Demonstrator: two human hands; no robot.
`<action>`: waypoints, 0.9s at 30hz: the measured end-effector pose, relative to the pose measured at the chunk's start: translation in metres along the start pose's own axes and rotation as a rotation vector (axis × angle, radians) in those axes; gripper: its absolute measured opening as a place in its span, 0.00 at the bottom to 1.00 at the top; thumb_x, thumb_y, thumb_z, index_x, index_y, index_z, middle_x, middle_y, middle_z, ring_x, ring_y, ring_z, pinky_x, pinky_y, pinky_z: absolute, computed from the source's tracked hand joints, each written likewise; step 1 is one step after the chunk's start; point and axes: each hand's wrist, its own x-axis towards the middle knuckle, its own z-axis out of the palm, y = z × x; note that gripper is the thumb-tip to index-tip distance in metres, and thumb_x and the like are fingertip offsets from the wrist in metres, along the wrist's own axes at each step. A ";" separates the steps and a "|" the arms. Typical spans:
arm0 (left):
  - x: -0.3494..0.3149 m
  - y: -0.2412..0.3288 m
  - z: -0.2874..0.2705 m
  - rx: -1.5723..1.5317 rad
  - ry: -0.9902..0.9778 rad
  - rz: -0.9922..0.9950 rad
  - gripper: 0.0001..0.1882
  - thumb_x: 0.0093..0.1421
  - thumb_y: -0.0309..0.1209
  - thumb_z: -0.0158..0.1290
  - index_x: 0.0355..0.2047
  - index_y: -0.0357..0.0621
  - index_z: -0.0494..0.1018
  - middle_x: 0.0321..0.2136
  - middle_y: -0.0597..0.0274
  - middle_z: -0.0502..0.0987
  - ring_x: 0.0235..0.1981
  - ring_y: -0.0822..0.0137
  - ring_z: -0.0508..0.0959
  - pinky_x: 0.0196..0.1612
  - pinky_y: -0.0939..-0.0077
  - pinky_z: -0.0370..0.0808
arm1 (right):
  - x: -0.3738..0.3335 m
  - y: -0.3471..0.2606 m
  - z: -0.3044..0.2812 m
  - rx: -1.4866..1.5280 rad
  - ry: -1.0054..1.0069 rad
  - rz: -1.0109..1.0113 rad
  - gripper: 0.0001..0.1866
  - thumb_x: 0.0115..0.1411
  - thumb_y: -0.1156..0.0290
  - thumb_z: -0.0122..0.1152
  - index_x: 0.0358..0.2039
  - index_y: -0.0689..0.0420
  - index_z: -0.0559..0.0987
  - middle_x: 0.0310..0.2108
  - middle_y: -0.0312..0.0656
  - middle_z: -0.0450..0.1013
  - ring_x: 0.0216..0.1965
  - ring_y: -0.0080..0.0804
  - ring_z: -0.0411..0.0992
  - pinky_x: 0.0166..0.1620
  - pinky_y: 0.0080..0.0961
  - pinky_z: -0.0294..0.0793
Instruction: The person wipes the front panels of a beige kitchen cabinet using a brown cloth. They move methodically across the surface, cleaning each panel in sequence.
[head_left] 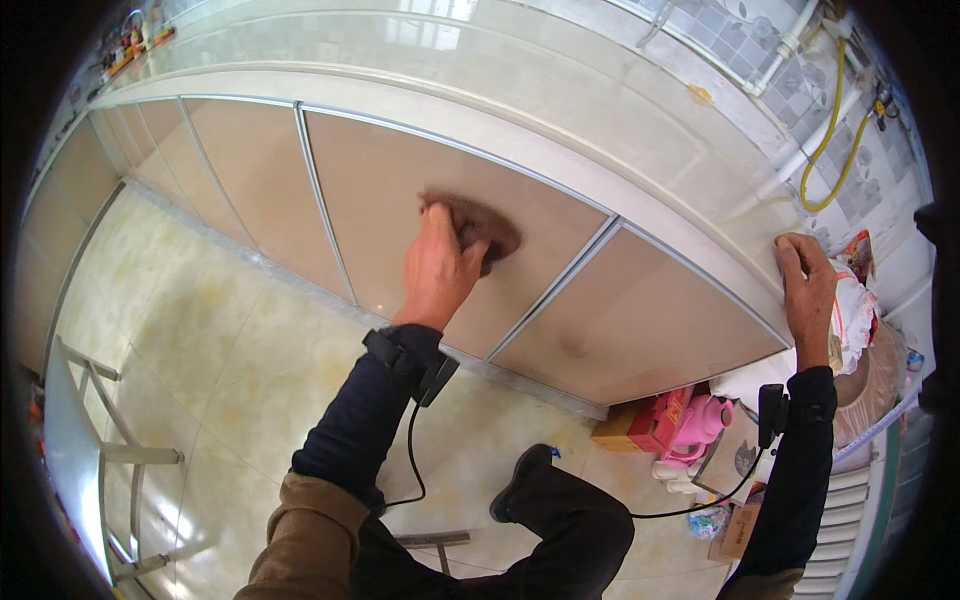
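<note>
In my left hand (438,265) is a bunched dark brown cloth (492,222), pressed against a glossy tan cabinet door (375,160). My fingers close around its near side, and part of it is hidden behind them. Off to the right, my right hand (808,285) grips the end edge of the pale countertop (600,90), fingers bent over the corner. The neighbouring cabinet door (640,320) lies between my two hands.
A pink jug (703,422) and a red box (660,420) stand on the floor below my right hand, near bagged items (868,385). A metal-legged stool (110,455) is at left. A yellow hose (830,140) hangs on the tiled wall. Bottles (135,40) stand far left.
</note>
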 end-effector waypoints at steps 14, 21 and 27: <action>0.054 0.078 -0.022 -0.075 -0.005 -0.162 0.24 0.52 0.42 0.64 0.39 0.36 0.71 0.39 0.43 0.81 0.40 0.42 0.82 0.42 0.52 0.79 | 0.000 0.004 0.001 -0.031 0.013 0.013 0.14 0.67 0.66 0.61 0.42 0.66 0.82 0.35 0.42 0.80 0.38 0.27 0.76 0.48 0.25 0.75; 0.073 0.088 -0.030 -0.014 -0.072 -0.341 0.27 0.49 0.47 0.64 0.40 0.35 0.79 0.32 0.43 0.84 0.36 0.43 0.84 0.41 0.54 0.80 | 0.000 0.007 0.001 -0.030 0.016 -0.018 0.14 0.68 0.66 0.61 0.43 0.65 0.82 0.35 0.39 0.79 0.38 0.22 0.73 0.45 0.22 0.72; 0.089 0.059 -0.039 -0.024 0.067 -0.371 0.31 0.51 0.56 0.64 0.38 0.37 0.83 0.33 0.42 0.84 0.38 0.44 0.85 0.43 0.57 0.82 | 0.002 0.011 0.001 -0.019 0.016 -0.022 0.14 0.68 0.66 0.60 0.43 0.65 0.82 0.36 0.38 0.78 0.37 0.22 0.72 0.43 0.22 0.71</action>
